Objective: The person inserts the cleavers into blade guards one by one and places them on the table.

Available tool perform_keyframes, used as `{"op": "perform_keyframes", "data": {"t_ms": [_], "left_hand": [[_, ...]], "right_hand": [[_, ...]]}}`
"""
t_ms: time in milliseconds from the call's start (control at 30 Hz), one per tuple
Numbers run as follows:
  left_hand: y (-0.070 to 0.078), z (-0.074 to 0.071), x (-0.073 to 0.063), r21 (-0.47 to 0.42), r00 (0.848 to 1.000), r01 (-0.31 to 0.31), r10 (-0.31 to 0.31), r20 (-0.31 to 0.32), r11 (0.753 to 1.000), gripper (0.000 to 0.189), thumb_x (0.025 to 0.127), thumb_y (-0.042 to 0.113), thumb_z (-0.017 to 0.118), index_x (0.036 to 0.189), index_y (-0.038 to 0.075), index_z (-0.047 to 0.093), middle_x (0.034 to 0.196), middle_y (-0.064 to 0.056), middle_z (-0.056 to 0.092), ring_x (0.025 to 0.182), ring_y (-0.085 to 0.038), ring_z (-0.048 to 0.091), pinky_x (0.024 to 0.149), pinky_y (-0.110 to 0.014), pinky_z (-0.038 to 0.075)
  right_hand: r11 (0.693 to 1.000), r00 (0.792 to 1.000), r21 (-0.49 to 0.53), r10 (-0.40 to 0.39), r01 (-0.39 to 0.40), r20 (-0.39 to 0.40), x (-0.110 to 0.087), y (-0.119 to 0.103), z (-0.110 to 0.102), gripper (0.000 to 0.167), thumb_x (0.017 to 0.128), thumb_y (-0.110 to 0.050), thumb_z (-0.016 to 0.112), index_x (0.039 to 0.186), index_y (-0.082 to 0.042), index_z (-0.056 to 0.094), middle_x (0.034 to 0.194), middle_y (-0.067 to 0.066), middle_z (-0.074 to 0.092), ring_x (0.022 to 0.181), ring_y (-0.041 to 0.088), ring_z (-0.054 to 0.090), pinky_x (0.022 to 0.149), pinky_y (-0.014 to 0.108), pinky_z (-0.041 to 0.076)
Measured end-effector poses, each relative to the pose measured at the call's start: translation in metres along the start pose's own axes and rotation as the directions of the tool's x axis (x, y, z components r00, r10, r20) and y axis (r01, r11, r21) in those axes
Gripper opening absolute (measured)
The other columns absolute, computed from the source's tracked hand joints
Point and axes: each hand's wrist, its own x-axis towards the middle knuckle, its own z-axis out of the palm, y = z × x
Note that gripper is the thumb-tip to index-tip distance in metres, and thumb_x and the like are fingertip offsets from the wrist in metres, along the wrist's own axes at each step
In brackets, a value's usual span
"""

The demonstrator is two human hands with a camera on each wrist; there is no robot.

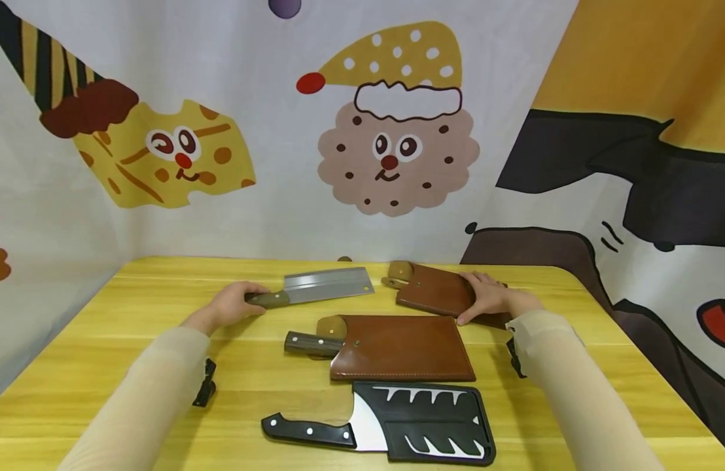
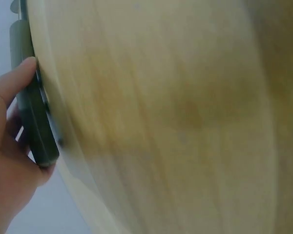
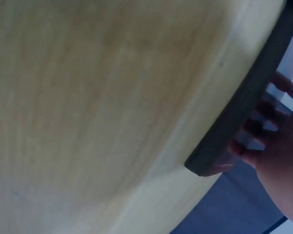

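At the back of the table my left hand (image 1: 235, 306) grips the olive-brown handle (image 1: 272, 299) of a cleaver. Its bare steel blade (image 1: 333, 286) points right. In the left wrist view the thumb presses on the handle (image 2: 33, 112) and the fingers wrap underneath. To the right, my right hand (image 1: 493, 296) holds a brown leather knife sheath (image 1: 430, 288), thumb at the near edge and fingers over the far side. Its strap end (image 1: 400, 271) faces the cleaver, with no handle showing there. The right wrist view shows the fingers curled along the dark sheath edge (image 3: 239, 105).
A second brown leather sheath (image 1: 406, 347) with a dark-handled knife (image 1: 306, 344) in it lies mid-table. Nearer me is a black-handled cleaver (image 1: 309, 432) in a black plastic blade cover (image 1: 436, 422). A cartoon-print curtain (image 1: 280, 222) hangs behind the wooden table (image 1: 103, 366).
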Motion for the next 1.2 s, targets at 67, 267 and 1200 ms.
{"op": "perform_keyframes", "data": {"t_ms": [67, 267, 1200], "left_hand": [[-0.003, 0.001, 0.000, -0.008, 1.000, -0.015, 0.015, -0.005, 1.000, 0.039, 0.085, 0.011, 0.067, 0.119, -0.005, 0.060, 0.122, -0.027, 0.058, 0.111, -0.041, 0.054, 0.094, -0.052, 0.042], [-0.006, 0.000, -0.001, -0.027, 0.999, -0.035, 0.035, -0.018, 0.999, 0.042, 0.086, 0.013, 0.066, 0.123, -0.005, 0.058, 0.122, -0.026, 0.059, 0.105, -0.036, 0.057, 0.090, -0.050, 0.045], [0.027, -0.024, -0.023, -0.050, 0.992, -0.119, 0.116, -0.049, 0.992, 0.040, 0.087, 0.009, 0.064, 0.125, -0.002, 0.058, 0.123, -0.026, 0.058, 0.104, -0.034, 0.059, 0.086, -0.046, 0.049]], "right_hand": [[1.000, 1.000, 0.002, -0.003, 0.003, 0.018, 0.000, 0.001, 0.000, 0.124, 0.062, -0.058, 0.078, 0.148, 0.001, 0.011, 0.148, 0.036, 0.009, 0.134, 0.057, 0.009, 0.101, 0.073, 0.013], [1.000, 0.998, -0.005, 0.008, -0.008, 0.056, -0.001, 0.000, -0.003, 0.126, 0.061, -0.060, 0.078, 0.150, -0.003, 0.009, 0.147, 0.037, 0.008, 0.132, 0.060, 0.010, 0.098, 0.074, 0.017], [0.996, 0.997, -0.063, -0.066, 0.063, -0.049, -0.031, -0.022, -0.012, 0.118, 0.064, -0.056, 0.078, 0.150, -0.003, 0.016, 0.141, 0.037, 0.025, 0.125, 0.056, 0.028, 0.094, 0.068, 0.032]]}}
